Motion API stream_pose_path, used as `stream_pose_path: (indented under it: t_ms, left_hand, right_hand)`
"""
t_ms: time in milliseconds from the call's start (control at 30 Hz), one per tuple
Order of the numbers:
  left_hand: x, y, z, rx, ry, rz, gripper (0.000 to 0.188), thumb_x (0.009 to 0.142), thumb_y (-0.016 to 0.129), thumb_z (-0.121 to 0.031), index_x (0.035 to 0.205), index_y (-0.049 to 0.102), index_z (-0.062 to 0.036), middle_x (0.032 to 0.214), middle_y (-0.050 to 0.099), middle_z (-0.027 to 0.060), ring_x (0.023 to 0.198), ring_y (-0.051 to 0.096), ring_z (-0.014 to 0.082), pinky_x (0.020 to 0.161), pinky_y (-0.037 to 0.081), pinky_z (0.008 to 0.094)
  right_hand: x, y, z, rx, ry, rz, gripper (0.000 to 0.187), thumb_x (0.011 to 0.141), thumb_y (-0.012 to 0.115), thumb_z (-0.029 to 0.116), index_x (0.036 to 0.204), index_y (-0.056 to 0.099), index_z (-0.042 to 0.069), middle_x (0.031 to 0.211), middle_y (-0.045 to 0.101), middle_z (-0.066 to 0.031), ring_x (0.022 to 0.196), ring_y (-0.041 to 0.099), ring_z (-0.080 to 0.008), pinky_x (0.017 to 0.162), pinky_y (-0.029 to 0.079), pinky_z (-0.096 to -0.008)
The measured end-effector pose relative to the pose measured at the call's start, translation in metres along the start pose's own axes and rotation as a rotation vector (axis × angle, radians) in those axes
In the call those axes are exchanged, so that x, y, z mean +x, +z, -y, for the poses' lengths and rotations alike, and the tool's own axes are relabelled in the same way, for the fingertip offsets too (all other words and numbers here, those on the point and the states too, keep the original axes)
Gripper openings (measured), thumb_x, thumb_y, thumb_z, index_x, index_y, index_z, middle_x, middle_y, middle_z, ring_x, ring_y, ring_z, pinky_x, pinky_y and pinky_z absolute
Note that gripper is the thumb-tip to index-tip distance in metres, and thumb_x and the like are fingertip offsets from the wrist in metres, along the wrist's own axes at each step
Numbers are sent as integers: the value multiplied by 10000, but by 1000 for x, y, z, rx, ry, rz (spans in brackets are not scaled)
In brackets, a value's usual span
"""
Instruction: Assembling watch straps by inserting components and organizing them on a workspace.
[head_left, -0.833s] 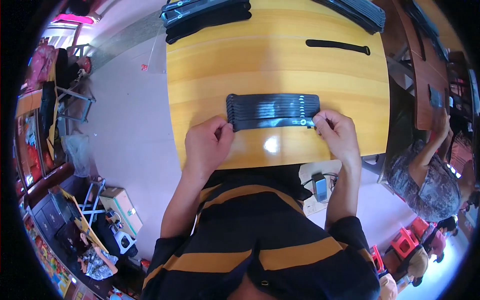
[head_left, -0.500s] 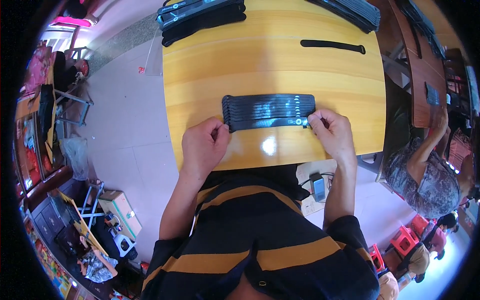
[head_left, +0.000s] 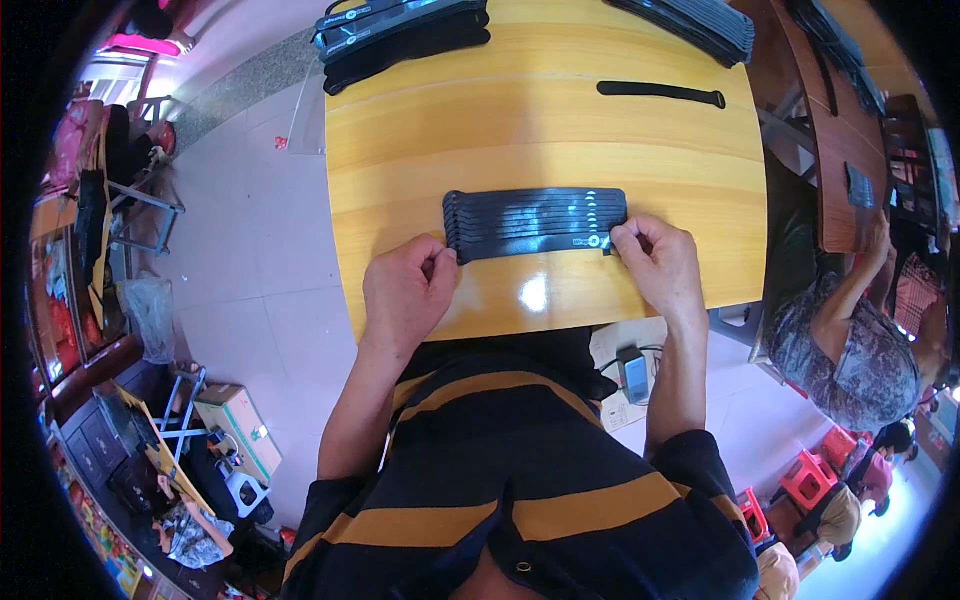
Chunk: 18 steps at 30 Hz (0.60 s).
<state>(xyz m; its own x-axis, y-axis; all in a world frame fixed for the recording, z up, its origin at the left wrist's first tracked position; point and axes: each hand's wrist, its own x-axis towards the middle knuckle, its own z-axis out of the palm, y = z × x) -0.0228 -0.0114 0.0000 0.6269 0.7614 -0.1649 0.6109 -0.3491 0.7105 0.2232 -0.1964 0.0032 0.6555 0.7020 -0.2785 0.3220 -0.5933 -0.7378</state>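
Note:
A fanned row of black hook-and-loop straps (head_left: pixel 520 215) lies overlapped on the wooden table, their rounded ends lined up at the left. My left hand (head_left: pixel 408 292) is closed in a pinch at the near left corner, on the end of the nearest strap (head_left: pixel 530 245). At that strap's other end, my right hand (head_left: pixel 655 262) pinches between thumb and bent forefinger. A small dark tab shows just below the right fingertips. The nearest strap carries a pale printed mark close to the right hand. My fingertips hide both of its ends.
A single black strap (head_left: pixel 660 94) lies farther back on the wooden table (head_left: pixel 430 140). Strap bundles stand at the far left (head_left: pixel 405 45) and far right (head_left: pixel 690 28). Beyond the right edge, a person (head_left: pixel 850 340) sits at a brown table (head_left: pixel 840 190). Red stools (head_left: pixel 808 480) stand behind.

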Motion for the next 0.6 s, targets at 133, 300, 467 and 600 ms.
stream_pose_path:
  t_ms: [133, 300, 467, 600]
  left_hand:
    - [1, 0, 0, 10, 15, -2, 180, 912, 696, -170, 792, 682, -37, 654, 658, 150, 582, 654, 331, 561, 506, 407]
    - [1, -1, -2, 29, 27, -20, 173, 908, 699, -172, 800, 687, -38, 666, 666, 155, 600, 661, 344, 567, 511, 414]
    - [2, 1, -1, 44, 45, -39, 176, 903, 706, -175, 788, 687, -43, 656, 663, 146, 593, 657, 338, 563, 508, 415]
    - [1, 1, -3, 54, 8, -37, 180, 891, 719, -173, 767, 676, -49, 645, 657, 136, 582, 651, 327, 558, 505, 412]
  right_hand:
    - [0, 0, 4, -27, 22, -8, 223, 940, 706, 190, 847, 718, -12, 642, 669, -109, 568, 615, -160, 577, 491, -335]
    - [0, 1, 6, -44, 32, -14, 217, 937, 710, 187, 847, 719, -11, 641, 672, -113, 566, 620, -159, 576, 494, -332]
    - [0, 2, 5, -46, 41, -19, 219, 931, 715, 187, 839, 715, -12, 631, 668, -114, 556, 620, -160, 566, 493, -331]
    - [0, 5, 6, -51, 46, -52, 223, 921, 729, 195, 829, 713, -7, 622, 661, -106, 548, 603, -153, 564, 491, -329]
